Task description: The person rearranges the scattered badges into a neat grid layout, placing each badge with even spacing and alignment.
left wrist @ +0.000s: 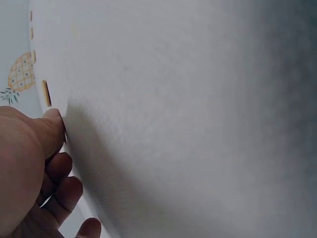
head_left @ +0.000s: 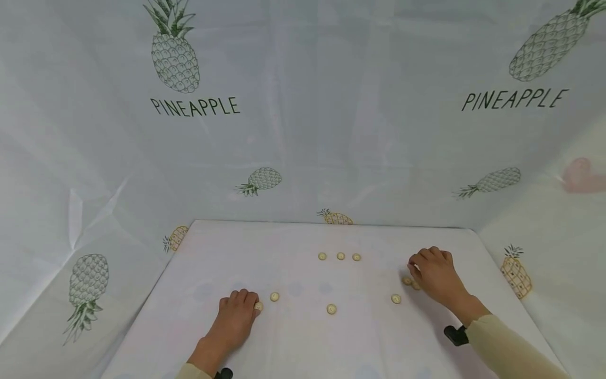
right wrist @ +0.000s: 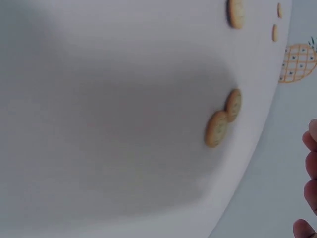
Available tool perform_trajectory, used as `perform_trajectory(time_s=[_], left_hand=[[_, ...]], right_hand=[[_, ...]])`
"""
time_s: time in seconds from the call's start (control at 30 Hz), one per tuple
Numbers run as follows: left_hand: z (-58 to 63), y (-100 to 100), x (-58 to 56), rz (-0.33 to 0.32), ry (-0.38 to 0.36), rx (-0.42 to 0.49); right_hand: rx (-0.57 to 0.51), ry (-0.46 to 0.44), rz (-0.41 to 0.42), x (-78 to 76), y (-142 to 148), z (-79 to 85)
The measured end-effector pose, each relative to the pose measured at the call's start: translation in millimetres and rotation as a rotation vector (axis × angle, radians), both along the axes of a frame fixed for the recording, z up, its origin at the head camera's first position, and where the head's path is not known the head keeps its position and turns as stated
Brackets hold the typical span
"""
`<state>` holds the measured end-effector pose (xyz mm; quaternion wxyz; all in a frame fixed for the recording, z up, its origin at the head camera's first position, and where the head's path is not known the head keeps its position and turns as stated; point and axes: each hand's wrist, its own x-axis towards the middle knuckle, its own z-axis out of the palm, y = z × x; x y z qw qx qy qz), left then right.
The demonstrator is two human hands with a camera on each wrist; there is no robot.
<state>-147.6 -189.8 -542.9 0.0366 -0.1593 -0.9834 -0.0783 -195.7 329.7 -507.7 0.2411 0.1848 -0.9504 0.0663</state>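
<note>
In the head view my left hand (head_left: 239, 316) rests low on the white table at the left. Its thumb and fingertips pinch a small round biscuit (head_left: 258, 306), pale yellow on top. The left wrist view shows the thumb (left wrist: 52, 129) right at the table surface, fingers curled beside it, the biscuit mostly hidden. My right hand (head_left: 437, 276) hovers at the right with loosely bent fingers, and nothing shows in it. Just below it two biscuits lie side by side, the nearer one (right wrist: 216, 129) against the farther one (right wrist: 233, 105).
Three biscuits stand in a row at the back, one being the middle biscuit (head_left: 341, 256). Three more lie across the middle, among them a biscuit (head_left: 331, 309) near the centre. A pineapple-print sheet (head_left: 326, 131) hangs behind the table (head_left: 303, 347).
</note>
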Motion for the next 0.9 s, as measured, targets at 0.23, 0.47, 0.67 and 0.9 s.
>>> perform_trajectory(time_s=[0.23,0.47,0.67,0.9], left_hand=[[0.7,1,1.1,0.001,0.022,-0.004],[1.7,1,2.5,-0.008,0.037,-0.011],[-1.2,2,1.6,-0.015,0.042,-0.004],[-2.4,2,0.9,0.004,0.020,-0.005]], right_hand=[[0.024,-0.104,-0.027,13.8,10,-9.1],[0.034,-0.167,0.031,13.9,12,-22.6],[0.028,-0.220,0.032,9.4,10,-25.6],[0.017,-0.274,-0.002,5.2,8,-28.9]])
